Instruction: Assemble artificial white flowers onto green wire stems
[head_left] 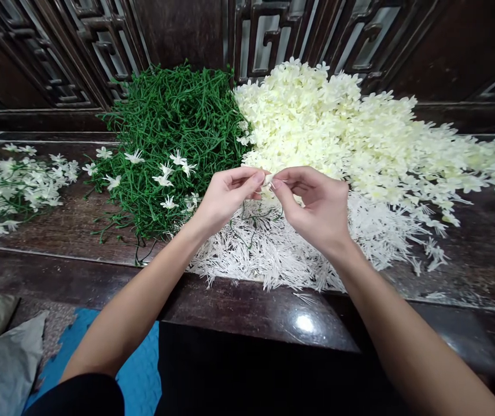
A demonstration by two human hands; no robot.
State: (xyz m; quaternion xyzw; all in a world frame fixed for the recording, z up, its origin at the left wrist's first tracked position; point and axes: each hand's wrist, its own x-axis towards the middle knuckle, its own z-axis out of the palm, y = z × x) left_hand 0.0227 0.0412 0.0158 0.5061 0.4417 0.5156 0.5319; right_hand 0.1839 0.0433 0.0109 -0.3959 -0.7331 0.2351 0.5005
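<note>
Both hands meet over the piles at the middle of the view, fingertips almost touching. Between them sits a small white artificial flower (pixel 268 181), partly covered by fingers. My left hand (pixel 232 196) pinches it from the left with thumb and forefinger. From the other side my right hand (pixel 319 205) is closed in a pinch on its pale, thin end. A thin green stem (pixel 247 237) hangs below the hands. Underneath lies a heap of white stamen pieces (pixel 273 260). Behind the hands are loose cream petals (pixel 317 115) and a mound of green plastic stems (pixel 178 115).
Several assembled white flowers (pixel 163 176) rest on the green mound. More lie in a pile (pixel 26 179) at the left. A carved wooden back (pixel 182 32) rises behind the dark wooden bench (pixel 100 231). Grey bags (pixel 4 358) and a blue foam mat (pixel 141 370) are on the floor.
</note>
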